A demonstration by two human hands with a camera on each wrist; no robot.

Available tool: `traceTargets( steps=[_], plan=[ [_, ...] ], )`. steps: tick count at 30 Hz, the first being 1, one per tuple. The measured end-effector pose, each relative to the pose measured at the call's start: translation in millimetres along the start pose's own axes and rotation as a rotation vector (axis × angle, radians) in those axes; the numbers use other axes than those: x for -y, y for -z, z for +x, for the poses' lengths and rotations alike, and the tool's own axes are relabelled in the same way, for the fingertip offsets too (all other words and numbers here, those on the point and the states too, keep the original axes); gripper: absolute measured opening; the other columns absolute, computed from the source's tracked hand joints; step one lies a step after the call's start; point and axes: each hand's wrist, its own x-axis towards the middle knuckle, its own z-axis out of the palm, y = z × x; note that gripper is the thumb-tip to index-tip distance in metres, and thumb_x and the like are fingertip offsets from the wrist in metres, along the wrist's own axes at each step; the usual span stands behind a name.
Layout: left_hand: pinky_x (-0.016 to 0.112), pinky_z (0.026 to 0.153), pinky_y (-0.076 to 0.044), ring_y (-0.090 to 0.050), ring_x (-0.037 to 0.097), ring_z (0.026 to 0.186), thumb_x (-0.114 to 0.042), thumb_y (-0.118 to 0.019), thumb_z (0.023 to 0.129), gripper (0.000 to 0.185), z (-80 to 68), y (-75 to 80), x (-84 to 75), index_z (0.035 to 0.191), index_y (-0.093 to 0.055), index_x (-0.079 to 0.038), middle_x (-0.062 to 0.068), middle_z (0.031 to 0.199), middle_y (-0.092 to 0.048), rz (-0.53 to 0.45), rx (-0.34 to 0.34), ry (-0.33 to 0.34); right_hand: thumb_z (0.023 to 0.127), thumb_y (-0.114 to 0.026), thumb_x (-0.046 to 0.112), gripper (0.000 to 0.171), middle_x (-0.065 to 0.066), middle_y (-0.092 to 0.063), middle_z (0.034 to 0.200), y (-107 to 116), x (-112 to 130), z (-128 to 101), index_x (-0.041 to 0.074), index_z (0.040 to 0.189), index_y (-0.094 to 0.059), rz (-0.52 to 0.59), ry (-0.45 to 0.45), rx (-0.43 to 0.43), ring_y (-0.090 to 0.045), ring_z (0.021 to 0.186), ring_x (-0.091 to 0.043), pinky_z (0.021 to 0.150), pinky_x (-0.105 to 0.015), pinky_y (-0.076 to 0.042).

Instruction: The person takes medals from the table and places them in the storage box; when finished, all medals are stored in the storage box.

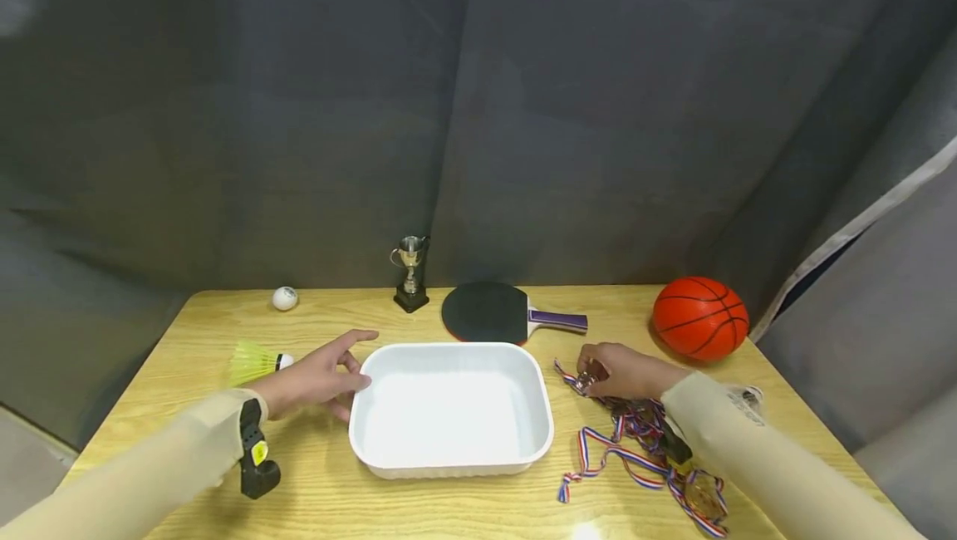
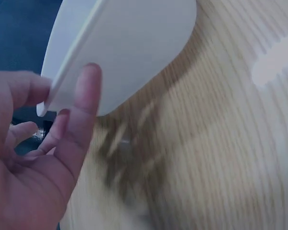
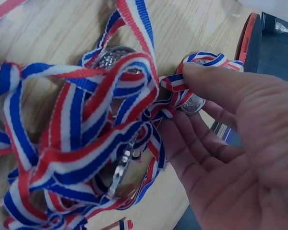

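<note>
My left hand (image 1: pixel 321 374) is at the left end of a white plastic tub (image 1: pixel 451 467), with the rim between its thumb and a finger. In the left wrist view, one finger lies along the tub's outer wall (image 2: pixel 134 52) and another digit crosses the rim. My right hand (image 1: pixel 628 371) pinches a silver-coloured medal (image 3: pixel 194 104) and its red, white and blue ribbon (image 3: pixel 175 82). Beside this hand lies a tangle of more striped ribbons (image 3: pixel 77 129) with other medals, partly under the right forearm. A gold-coloured medal (image 1: pixel 705 497) lies nearer the front.
Behind the tub stand a small trophy cup (image 1: pixel 410 266) and a table tennis bat (image 1: pixel 486 313). An orange ball with black seams (image 1: pixel 700 318) sits at the back right. A yellow shuttlecock (image 1: pixel 252 363) and a white ball (image 1: pixel 285 298) are on the left. Grey curtain (image 1: pixel 449 108) hangs behind.
</note>
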Motion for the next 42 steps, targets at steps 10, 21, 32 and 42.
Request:
traceTargets(
  steps=[10, 21, 32, 42],
  plan=[
    [0.043, 0.069, -0.07, -0.067, 0.021, 0.074, -0.005, -0.063, 0.103, 0.069, -0.7, -1.8, -0.4, 0.163, -0.032, -0.017, 0.016, 0.108, -0.05, -0.082, 0.01, -0.001, 0.097, -0.069, 0.002, 0.016, -0.001, -0.063, 0.077, 3, -3, -3, 0.007, 0.113, -0.067, 0.149, -0.016, -0.04, -0.058, 0.062, -0.012, 0.056, -0.024, -0.058],
    [0.039, 0.065, -0.069, -0.065, 0.019, 0.074, -0.006, -0.062, 0.103, 0.065, -1.4, -5.7, -1.5, 0.161, -0.034, -0.016, 0.014, 0.107, -0.05, -0.072, -0.003, -0.008, 0.098, -0.06, -0.005, 0.026, -0.01, -0.073, 0.086, 15, -6, -8, -0.007, 0.123, -0.057, 0.54, -0.127, -0.001, -0.073, 0.078, -0.022, 0.078, -0.037, -0.07],
    [0.038, 0.064, -0.069, -0.064, 0.019, 0.07, -0.004, -0.061, 0.104, 0.057, -1.2, -8.2, -2.9, 0.156, -0.042, -0.012, 0.013, 0.103, -0.049, -0.076, -0.022, -0.027, 0.101, -0.06, -0.001, 0.036, -0.012, -0.069, 0.099, 50, 18, -5, -0.008, 0.136, -0.052, 0.7, -0.055, -0.094, -0.074, 0.09, -0.018, 0.087, -0.031, -0.069],
    [0.043, 0.066, -0.069, -0.063, 0.019, 0.07, -0.005, -0.062, 0.103, 0.057, -0.2, -9.7, -2.4, 0.156, -0.044, -0.014, 0.013, 0.103, -0.049, -0.061, -0.041, -0.016, 0.098, -0.065, -0.002, 0.039, -0.015, -0.072, 0.106, 59, 88, 24, -0.003, 0.137, -0.059, 0.725, 0.058, -0.121, -0.074, 0.09, -0.018, 0.091, -0.039, -0.069]
  ],
)
